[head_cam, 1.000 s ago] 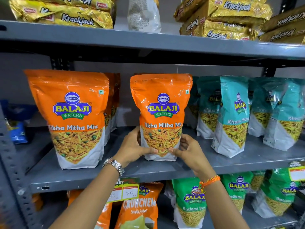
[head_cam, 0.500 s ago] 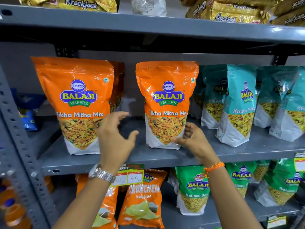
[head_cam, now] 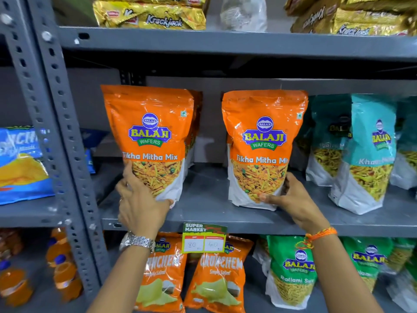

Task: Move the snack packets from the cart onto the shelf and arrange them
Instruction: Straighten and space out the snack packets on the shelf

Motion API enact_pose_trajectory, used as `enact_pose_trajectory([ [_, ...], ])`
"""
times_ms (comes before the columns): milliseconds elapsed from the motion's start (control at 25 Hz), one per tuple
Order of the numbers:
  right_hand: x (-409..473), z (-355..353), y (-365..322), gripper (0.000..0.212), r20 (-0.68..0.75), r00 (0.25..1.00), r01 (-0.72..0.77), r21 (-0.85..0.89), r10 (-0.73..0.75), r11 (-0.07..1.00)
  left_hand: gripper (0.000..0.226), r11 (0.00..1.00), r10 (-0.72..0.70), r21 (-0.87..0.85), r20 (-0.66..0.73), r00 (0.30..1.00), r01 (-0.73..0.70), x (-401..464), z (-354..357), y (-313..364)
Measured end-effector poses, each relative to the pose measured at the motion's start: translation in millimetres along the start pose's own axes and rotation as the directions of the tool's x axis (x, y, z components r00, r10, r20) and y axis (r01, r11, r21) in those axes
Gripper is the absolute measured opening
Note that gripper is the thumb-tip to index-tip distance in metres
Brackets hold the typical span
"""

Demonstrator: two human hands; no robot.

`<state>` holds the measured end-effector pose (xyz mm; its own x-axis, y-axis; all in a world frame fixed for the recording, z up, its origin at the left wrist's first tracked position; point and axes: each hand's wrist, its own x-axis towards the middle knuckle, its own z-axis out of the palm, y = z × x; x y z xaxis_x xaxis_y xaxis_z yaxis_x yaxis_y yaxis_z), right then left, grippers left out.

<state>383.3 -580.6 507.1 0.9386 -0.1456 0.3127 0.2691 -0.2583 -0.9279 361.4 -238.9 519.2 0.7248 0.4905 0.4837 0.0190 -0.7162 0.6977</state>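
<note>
Two orange Tikha Mitha Mix packets stand upright on the grey middle shelf (head_cam: 209,199). My left hand (head_cam: 140,204) grips the bottom of the left orange packet (head_cam: 149,136), with more orange packets lined up behind it. My right hand (head_cam: 293,199) holds the lower right corner of the right orange packet (head_cam: 264,143), thumb on its front. A gap of bare shelf lies between the two packets. The cart is out of view.
Teal Balaji packets (head_cam: 370,154) stand to the right on the same shelf. Gold Krackjack packs (head_cam: 153,16) fill the shelf above. Orange Crunchem (head_cam: 216,274) and green Ratlami packets (head_cam: 293,272) sit below, behind a price tag (head_cam: 204,239). A perforated upright (head_cam: 56,132) borders the left side.
My left hand left the right packet, moved left and closed on the bottom of the left packet. My right hand stayed on the right packet. The view shifted left.
</note>
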Motion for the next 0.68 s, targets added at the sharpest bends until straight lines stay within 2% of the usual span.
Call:
enact_pose_trajectory([
  [120, -1, 2, -2, 0.099, -0.002, 1.0, 0.005, 0.016, -0.005, 1.0, 0.133, 1.0, -0.001, 0.029, 0.002, 1.0, 0.001, 2, 1, 1],
  [480, -4, 2, -9, 0.088, 0.011, 1.0, -0.016, -0.013, 0.016, 1.0, 0.131, 1.0, 0.01, -0.018, -0.024, 1.0, -0.01, 2, 8, 1],
  [600, -11, -4, -14, 0.091, 0.0, 1.0, -0.024, -0.037, 0.024, 0.999, 0.129, 0.988, 0.107, -0.093, -0.158, 0.982, -0.123, -11, 7, 11],
  [680, -22, -23, -19, 0.085, -0.1, 0.995, 0.011, 0.006, -0.01, 1.0, 0.121, 0.943, 0.24, -0.175, -0.235, 0.942, -0.284, -25, 6, 28],
])
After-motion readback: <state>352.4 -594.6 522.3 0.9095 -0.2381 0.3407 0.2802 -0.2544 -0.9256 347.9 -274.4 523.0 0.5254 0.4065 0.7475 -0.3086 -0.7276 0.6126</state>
